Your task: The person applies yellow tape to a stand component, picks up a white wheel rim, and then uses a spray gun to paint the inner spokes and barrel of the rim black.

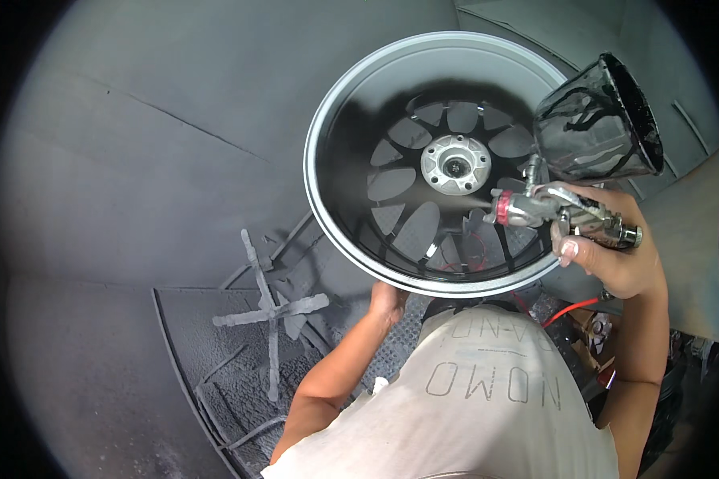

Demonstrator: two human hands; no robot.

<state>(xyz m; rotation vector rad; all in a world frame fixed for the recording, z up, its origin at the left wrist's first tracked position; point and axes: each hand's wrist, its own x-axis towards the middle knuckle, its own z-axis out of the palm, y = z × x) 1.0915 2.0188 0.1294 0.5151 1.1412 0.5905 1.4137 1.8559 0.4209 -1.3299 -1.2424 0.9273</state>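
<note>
A large car wheel rim (319,191) faces up toward me, its barrel and spokes dark and its outer lip silver-grey. The bare metal hub (455,164) at its middle has several bolt holes. My right hand (615,251) is closed around a spray gun (547,209) at the wheel's right side. Its red-ringed nozzle points left over the spokes, with a faint mist in front. A paint-streaked cup (595,132) sits on top of the gun. My left hand (387,303) is at the wheel's near lower edge; its fingers are hidden under the lip.
A grey-coated cross-shaped stand (272,310) is left of my left forearm. Grey sheeting (152,160) spans the left and back. A red hose (571,310) runs below my right hand. Cluttered items (599,327) lie beside my right forearm.
</note>
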